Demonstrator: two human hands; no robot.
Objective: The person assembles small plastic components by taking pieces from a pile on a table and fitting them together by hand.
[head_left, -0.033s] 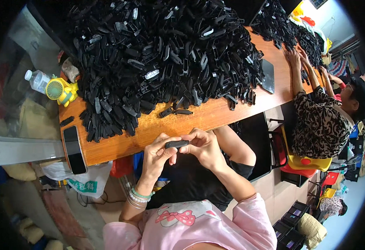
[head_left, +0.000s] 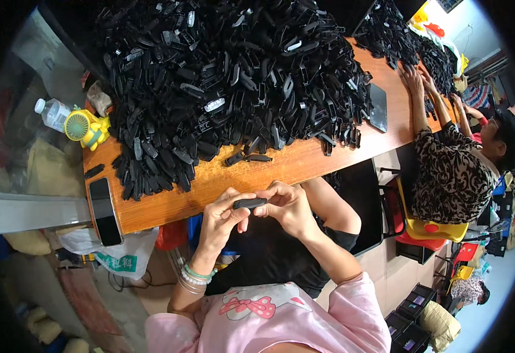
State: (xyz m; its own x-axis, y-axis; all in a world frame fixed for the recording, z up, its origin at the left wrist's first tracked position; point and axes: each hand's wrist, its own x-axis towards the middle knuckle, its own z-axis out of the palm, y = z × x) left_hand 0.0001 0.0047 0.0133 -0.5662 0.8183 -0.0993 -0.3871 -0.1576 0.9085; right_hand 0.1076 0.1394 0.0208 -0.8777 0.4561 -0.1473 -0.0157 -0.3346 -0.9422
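Just in front of the table edge, above my lap, both hands hold one small black oblong plastic piece (head_left: 249, 203). My left hand (head_left: 224, 216) pinches its left end between thumb and fingers. Its right end sits between the thumb and forefinger of my right hand (head_left: 287, 207). The piece lies roughly level, and the fingertips hide its ends. Beyond my hands, a large heap of similar black plastic pieces (head_left: 210, 88) covers much of the wooden table (head_left: 204, 185). A few loose pieces (head_left: 257, 157) lie at the heap's near edge.
A phone (head_left: 105, 212) lies at the table's left corner, near a yellow fan (head_left: 84, 129) and a plastic bottle (head_left: 53, 113). A dark flat device (head_left: 377, 107) rests right of the heap. Another person (head_left: 454, 170) sits at the right, hands at a farther heap (head_left: 387, 35).
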